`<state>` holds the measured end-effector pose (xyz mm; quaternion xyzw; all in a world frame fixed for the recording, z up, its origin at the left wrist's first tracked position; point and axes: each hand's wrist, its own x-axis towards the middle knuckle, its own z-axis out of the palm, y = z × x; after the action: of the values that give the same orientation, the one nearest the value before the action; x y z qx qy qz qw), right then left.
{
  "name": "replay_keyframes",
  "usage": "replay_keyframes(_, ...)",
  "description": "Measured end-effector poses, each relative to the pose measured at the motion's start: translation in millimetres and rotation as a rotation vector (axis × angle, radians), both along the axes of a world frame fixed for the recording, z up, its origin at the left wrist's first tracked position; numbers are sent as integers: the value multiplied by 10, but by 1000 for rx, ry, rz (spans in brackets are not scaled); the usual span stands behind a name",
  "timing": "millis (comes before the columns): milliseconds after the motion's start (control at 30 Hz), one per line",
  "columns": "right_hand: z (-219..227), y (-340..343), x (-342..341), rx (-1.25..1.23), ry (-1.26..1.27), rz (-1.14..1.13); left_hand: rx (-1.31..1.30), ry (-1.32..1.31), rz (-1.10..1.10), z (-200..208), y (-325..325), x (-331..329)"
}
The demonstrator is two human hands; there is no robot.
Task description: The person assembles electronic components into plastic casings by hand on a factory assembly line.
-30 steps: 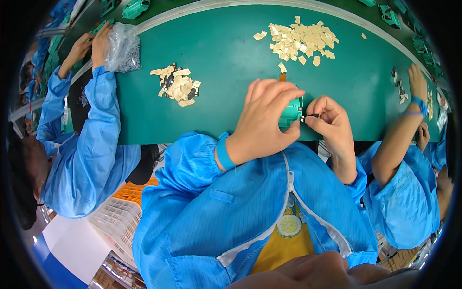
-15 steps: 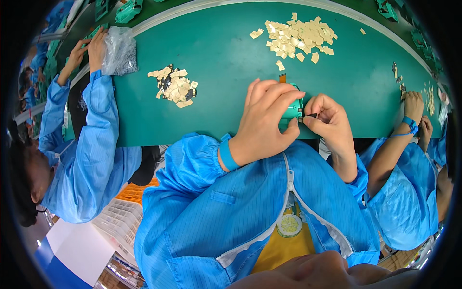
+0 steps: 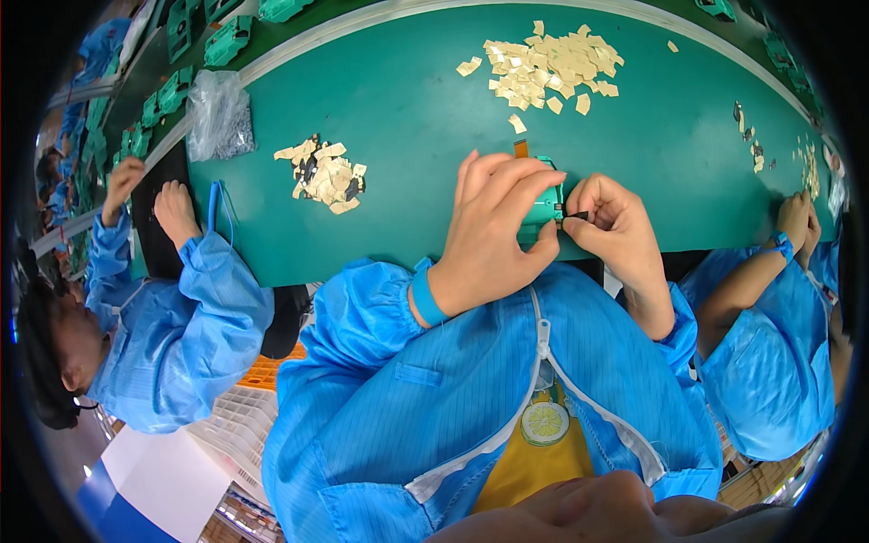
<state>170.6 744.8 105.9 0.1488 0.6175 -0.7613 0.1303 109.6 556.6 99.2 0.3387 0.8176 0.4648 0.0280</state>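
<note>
My left hand is curled over a small green plastic housing at the table's near edge, fingers on top and thumb at its near side. An orange-brown flat ribbon cable sticks out from the housing's far end. At the right side of the housing, my right hand pinches a small black piece between thumb and fingers. Its tip meets the housing's edge; whether it is fixed there I cannot tell. Much of the housing is hidden under my left hand.
On the green tabletop lie a cream pile of small pieces and a mixed cream-and-black pile. A clear bag stands at left, beside a line of green housings. Co-workers sit at both sides.
My hands keep nearly the same hold on the housing and black piece. The left co-worker's hands have come away from the bag and apart. More green housings show on the line at left.
</note>
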Motion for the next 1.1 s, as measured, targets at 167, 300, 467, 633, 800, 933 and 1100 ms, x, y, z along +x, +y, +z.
replay_keyframes(167, 23, -3, 0, 62, -8, 12, 5, -38, 4, 7, 1, 17)
replay_keyframes(300, 48, -6, -1, 76, -15, 16, -15, -45, -12, -23, -1, 19)
replay_keyframes(467, 74, 45, 16, 151, -42, 40, -18, -56, -22, 0, -5, 6)
replay_keyframes(633, 111, 56, 19, 286, -49, 65, -50, -47, -37, 60, -4, -10)
replay_keyframes(800, 82, 88, 33, 295, -57, 72, -100, -29, -54, 84, 13, -1)
replay_keyframes(933, 137, 100, 22, 453, 35, 95, -98, -23, -50, 45, -18, 2)
replay_keyframes(1100, 41, 54, 98, 15, 41, 22, 11, -139, -96, 95, -118, -18)
